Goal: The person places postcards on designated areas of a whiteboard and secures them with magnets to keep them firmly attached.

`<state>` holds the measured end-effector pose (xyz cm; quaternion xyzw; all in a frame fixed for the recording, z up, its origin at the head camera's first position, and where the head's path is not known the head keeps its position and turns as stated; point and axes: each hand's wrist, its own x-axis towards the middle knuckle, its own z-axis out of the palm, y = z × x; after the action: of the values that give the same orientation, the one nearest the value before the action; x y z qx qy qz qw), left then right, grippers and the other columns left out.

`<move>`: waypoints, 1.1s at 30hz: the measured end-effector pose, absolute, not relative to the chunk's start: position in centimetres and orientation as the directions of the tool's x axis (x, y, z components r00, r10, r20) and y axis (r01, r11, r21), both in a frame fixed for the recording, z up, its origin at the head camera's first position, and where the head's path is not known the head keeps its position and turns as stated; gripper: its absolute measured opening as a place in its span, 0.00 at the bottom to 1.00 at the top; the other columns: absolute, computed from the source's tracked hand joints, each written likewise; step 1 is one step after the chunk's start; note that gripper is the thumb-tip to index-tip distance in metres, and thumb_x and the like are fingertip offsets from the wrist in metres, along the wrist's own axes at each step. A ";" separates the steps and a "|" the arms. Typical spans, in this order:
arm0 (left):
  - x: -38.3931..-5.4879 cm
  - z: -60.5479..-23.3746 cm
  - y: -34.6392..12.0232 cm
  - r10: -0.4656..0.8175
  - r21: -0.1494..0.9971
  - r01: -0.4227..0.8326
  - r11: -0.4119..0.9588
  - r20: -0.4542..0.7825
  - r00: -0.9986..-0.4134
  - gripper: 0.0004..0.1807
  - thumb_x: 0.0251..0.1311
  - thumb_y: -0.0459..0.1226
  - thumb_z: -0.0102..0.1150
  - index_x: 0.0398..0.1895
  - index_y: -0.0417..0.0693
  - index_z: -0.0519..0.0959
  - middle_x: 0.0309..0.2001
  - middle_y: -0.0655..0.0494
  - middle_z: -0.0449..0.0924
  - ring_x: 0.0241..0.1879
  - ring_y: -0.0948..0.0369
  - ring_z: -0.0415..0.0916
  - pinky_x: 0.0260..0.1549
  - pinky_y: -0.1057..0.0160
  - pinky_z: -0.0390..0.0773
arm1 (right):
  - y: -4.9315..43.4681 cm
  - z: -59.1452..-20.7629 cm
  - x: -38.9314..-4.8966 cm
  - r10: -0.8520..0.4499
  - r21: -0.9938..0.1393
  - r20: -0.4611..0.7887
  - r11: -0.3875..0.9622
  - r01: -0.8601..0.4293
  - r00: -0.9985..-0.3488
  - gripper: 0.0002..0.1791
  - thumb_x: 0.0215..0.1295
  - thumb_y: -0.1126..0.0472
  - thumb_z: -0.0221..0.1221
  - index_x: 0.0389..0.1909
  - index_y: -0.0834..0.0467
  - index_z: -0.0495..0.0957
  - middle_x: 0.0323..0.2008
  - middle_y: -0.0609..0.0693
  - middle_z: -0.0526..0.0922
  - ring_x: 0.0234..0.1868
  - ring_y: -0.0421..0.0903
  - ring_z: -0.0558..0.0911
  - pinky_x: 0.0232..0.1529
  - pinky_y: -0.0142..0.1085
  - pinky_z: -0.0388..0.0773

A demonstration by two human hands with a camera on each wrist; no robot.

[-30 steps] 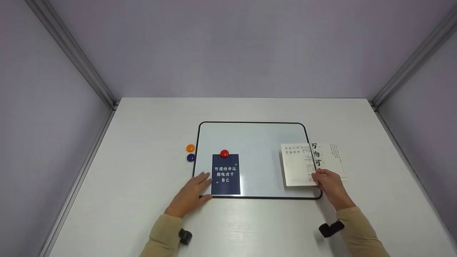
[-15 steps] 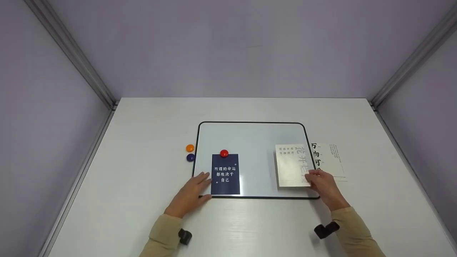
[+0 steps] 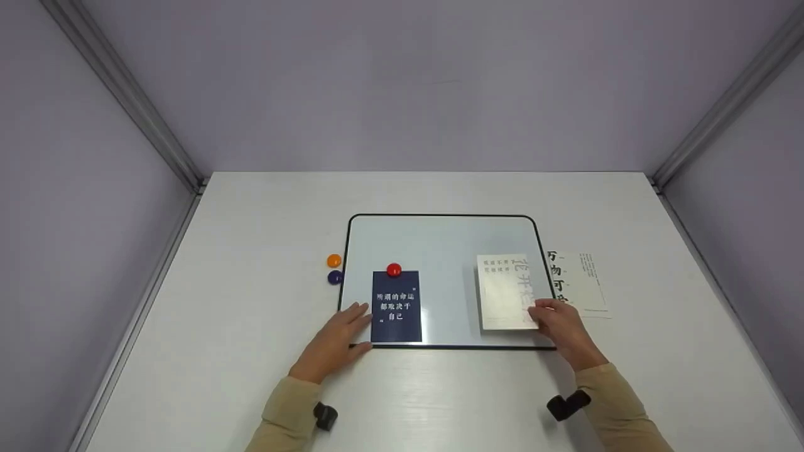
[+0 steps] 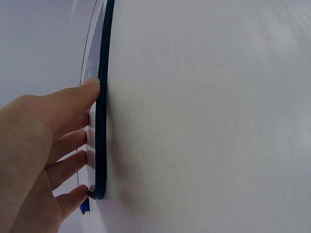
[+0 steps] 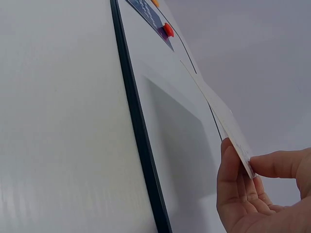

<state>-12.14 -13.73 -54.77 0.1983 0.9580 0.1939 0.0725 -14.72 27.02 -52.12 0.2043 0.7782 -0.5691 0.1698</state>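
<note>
My right hand (image 3: 562,329) pinches a cream card (image 3: 502,292) with printed characters by its lower right edge, thumb on one face and fingers on the other. In the right wrist view the card (image 5: 218,111) is raised over the whiteboard (image 3: 449,242) and casts a shadow on it. A dark blue card (image 3: 397,323) lies on the board's left part, with a round red magnet (image 3: 394,270) at its top edge. My left hand (image 3: 336,342) rests with spread, relaxed fingers on the board's lower left corner, fingertips right at the blue card's left edge.
Left of the board lie an orange magnet (image 3: 334,260) and a dark blue magnet (image 3: 335,277), the latter right at the frame. Another printed card (image 3: 584,282) lies on the white table (image 3: 270,220) to the right, beside the board's edge. Grey walls (image 3: 414,88) enclose the table.
My right hand has moved left with the cream card, bringing it further over the whiteboard and uncovering more of the card on the table. The left hand has stayed in place.
</note>
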 end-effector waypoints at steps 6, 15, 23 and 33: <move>-12.2 -54.8 -13.8 0.407 0.409 0.350 0.843 -0.059 -0.912 0.30 0.62 0.47 0.59 0.66 0.46 0.70 0.72 0.51 0.64 0.73 0.51 0.61 0.71 0.50 0.65 | 26.0 -52.3 -14.9 0.112 -0.819 -0.488 0.284 0.498 -0.866 0.24 0.67 0.60 0.53 0.59 0.70 0.67 0.47 0.53 0.77 0.40 0.37 0.77 0.41 0.25 0.77; -12.2 -54.7 -13.8 0.400 0.412 0.340 0.846 -0.067 -0.914 0.30 0.62 0.46 0.60 0.66 0.46 0.70 0.72 0.51 0.64 0.73 0.51 0.61 0.71 0.51 0.65 | 24.7 -52.8 -15.0 0.099 -0.815 -0.507 0.269 0.513 -0.856 0.20 0.65 0.61 0.54 0.53 0.68 0.69 0.39 0.47 0.78 0.37 0.37 0.76 0.39 0.26 0.76; -12.0 -54.6 -13.8 0.388 0.418 0.323 0.849 -0.080 -0.918 0.30 0.62 0.47 0.59 0.66 0.46 0.70 0.73 0.52 0.63 0.73 0.52 0.60 0.71 0.51 0.64 | 23.8 -53.0 -14.9 0.078 -0.814 -0.510 0.278 0.510 -0.857 0.19 0.65 0.60 0.55 0.52 0.67 0.69 0.39 0.48 0.78 0.39 0.39 0.76 0.41 0.27 0.75; -12.0 -54.6 -13.8 0.392 0.413 0.326 0.850 -0.084 -0.916 0.30 0.63 0.47 0.59 0.67 0.47 0.69 0.73 0.53 0.63 0.74 0.51 0.60 0.72 0.50 0.64 | 22.4 -53.5 -14.8 0.086 -0.805 -0.518 0.288 0.519 -0.851 0.17 0.62 0.61 0.57 0.49 0.66 0.71 0.39 0.50 0.77 0.39 0.42 0.76 0.40 0.29 0.75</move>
<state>-11.97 -13.84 -54.64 0.1875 0.9583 0.1994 0.0827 -14.82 22.37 -53.53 0.1942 0.7790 -0.5644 0.1921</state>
